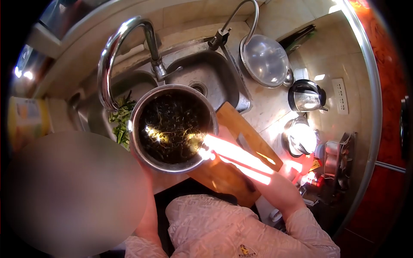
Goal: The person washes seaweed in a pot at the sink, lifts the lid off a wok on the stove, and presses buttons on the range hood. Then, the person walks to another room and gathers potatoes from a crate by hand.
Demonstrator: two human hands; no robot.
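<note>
A steel pot [133, 129] is raised in front of me, its mouth tipped toward my view. Dark liquid with a mass of dark, leafy-looking bits and pale strands [174, 124] fills it. My right hand [224, 136] grips the pot's right side, washed out by bright sunlight, its fingers mostly behind the pot. On the lower left side is my left hand [143, 167], closed against the pot; a blurred patch and the pot cover most of it. Cut green vegetables [122, 120] lie in the left sink basin, beside and beneath the pot.
A chrome faucet [105, 64] arches just left of the pot. Behind is the right sink basin [219, 77]. A wooden cutting board [232, 116] carrying a knife [247, 146] lies right. Beyond it are a translucent bowl [264, 60], a kettle [307, 96] and a spice rack [337, 159].
</note>
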